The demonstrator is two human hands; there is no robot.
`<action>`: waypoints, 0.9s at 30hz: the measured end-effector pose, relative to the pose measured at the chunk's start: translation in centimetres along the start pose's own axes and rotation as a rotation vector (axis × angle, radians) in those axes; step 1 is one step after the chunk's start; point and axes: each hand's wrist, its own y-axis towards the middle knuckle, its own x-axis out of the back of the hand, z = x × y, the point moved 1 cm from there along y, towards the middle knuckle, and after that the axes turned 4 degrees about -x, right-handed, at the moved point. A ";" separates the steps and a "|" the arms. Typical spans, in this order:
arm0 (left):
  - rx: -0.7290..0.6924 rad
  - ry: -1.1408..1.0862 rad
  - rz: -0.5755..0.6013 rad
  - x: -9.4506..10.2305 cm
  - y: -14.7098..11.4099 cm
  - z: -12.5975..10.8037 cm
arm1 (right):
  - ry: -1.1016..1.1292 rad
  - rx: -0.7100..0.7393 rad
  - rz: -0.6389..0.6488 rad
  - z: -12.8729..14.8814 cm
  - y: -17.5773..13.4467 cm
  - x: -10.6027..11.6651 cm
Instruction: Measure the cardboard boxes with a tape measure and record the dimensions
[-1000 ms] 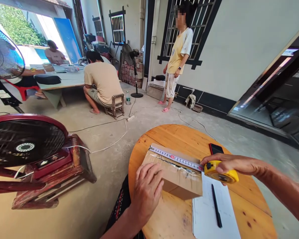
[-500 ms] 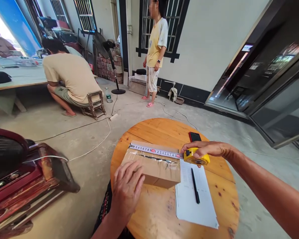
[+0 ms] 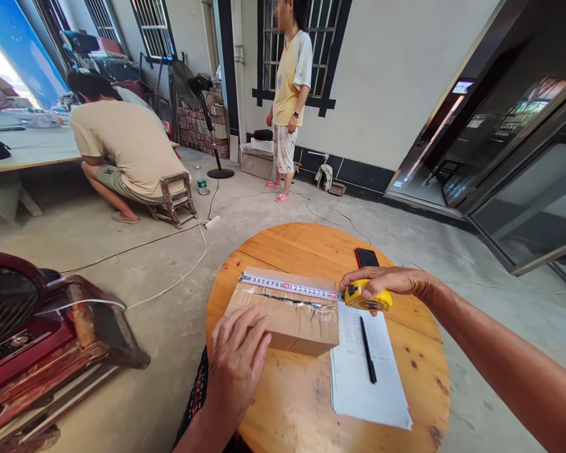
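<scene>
A taped cardboard box lies on the round wooden table. My left hand rests on the box's near left side, fingers stretched out and slightly apart over its top. A yellow tape measure is gripped in my right hand, just past the box's right end. Its numbered blade runs straight along the far part of the box's top, with the metal end at the left corner. Printed papers lie partly beside the box, and a black pen rests on them.
Behind my right hand lies a red-edged phone on the table. A dark red appliance stands on a wooden stand at left. One person sits on a low chair; another stands by the wall. Cables cross the floor.
The view has shifted slightly, so the surroundings sit a little further left. Both hands, the box and the stretched tape measure keep nearly the same positions relative to each other.
</scene>
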 end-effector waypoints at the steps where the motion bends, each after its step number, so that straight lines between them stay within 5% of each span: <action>1: -0.001 0.001 -0.001 0.0 0.0 0.0 | 0.003 0.003 -0.006 0.0 0.0 0.0; 8: 0.024 0.053 -0.022 0.1 0.3 -0.2 | 0.377 0.036 -0.089 -1.4 -1.6 -2.2; 19: 0.172 0.046 -0.011 -1.0 3.2 -1.5 | 0.980 -0.210 -0.450 2.2 -4.6 -18.3; 27: 0.146 -0.021 0.015 -0.4 2.9 -0.8 | 1.137 -0.188 -0.483 4.9 -3.2 -22.1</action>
